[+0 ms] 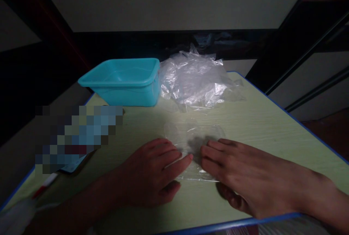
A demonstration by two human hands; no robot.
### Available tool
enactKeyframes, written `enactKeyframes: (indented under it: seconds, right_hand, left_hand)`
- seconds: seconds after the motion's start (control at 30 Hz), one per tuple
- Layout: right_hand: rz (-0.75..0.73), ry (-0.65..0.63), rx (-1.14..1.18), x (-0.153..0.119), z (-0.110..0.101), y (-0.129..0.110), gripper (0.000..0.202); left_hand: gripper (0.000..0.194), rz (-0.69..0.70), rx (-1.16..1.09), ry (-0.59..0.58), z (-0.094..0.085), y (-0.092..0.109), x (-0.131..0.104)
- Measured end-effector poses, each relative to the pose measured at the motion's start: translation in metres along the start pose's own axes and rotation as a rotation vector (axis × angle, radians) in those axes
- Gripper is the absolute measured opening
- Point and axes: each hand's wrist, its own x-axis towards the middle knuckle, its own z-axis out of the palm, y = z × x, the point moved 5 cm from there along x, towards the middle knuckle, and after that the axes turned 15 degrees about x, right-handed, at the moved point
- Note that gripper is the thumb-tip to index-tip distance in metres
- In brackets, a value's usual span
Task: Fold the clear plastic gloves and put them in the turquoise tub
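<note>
A clear, thin plastic piece (192, 133) with rounded lobes along its far edge lies flat on the pale table (259, 118). My left hand (155, 169) rests on its left side, palm down, with the fingers somewhat apart and the index finger stretched over the plastic. On the right side, my right hand (237, 169) touches the plastic with its fingers curled together; whether they pinch its edge is hidden. Behind it sits a crumpled heap of clear plastic (196, 78).
An empty turquoise tub (131, 95) stands at the back left, beside the heap. A pixelated, flat object (89, 133) lies at the left, with a red and white item (45, 186) nearer. The table has a blue edge (313, 130).
</note>
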Motion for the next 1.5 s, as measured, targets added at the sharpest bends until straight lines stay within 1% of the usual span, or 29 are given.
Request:
enactKeyframes:
  seconds: [0.07,0.17,0.23,0.33,0.5,0.73,0.83,0.97,1.1,1.27,1.4,1.5]
  right_hand:
    - [-0.001,0.014,-0.022,0.001,0.002,-0.001,0.037]
    - [0.011,0.03,-0.069,0.001,0.004,0.0,0.031]
    - [0.022,0.026,-0.091,0.002,0.004,0.001,0.029]
    - [0.025,0.005,-0.095,0.004,0.003,0.006,0.029]
    - [0.005,-0.027,-0.078,0.004,-0.002,0.013,0.022]
    - [0.027,-0.003,-0.053,-0.003,-0.002,0.015,0.024]
    - [0.035,-0.012,-0.053,-0.001,-0.002,0.017,0.021]
    - [0.032,0.007,-0.106,0.002,-0.007,0.023,0.016]
    - [-0.008,0.035,-0.153,0.005,-0.011,0.026,0.013]
    - [-0.111,0.081,-0.186,0.007,-0.01,0.023,0.005]
    - [-0.2,0.11,-0.204,0.007,-0.009,0.019,0.013]
    - [-0.213,0.146,-0.219,0.006,-0.01,0.02,0.018]
  left_hand:
    - [0.031,-0.016,0.0,0.015,0.0,0.0,0.001]
    - [0.017,-0.034,-0.009,0.057,-0.002,0.0,0.002]
    - [0.012,-0.041,-0.014,0.076,-0.002,0.001,0.003]
    - [0.013,-0.049,-0.005,0.076,-0.002,0.0,0.003]
    - [0.015,-0.038,0.007,0.083,-0.002,-0.002,0.003]
    - [0.019,-0.044,0.052,0.033,0.001,-0.006,0.003]
    - [0.02,-0.045,0.088,0.029,0.002,-0.011,0.001]
    - [0.021,-0.066,0.133,0.018,0.003,-0.018,-0.001]
    - [0.022,-0.091,0.173,0.043,0.002,-0.021,-0.003]
    - [0.025,-0.142,0.202,0.053,0.003,-0.024,-0.004]
    - [0.026,-0.176,0.19,0.052,0.004,-0.026,-0.003]
    - [0.025,-0.197,0.174,0.071,0.004,-0.026,-0.003]
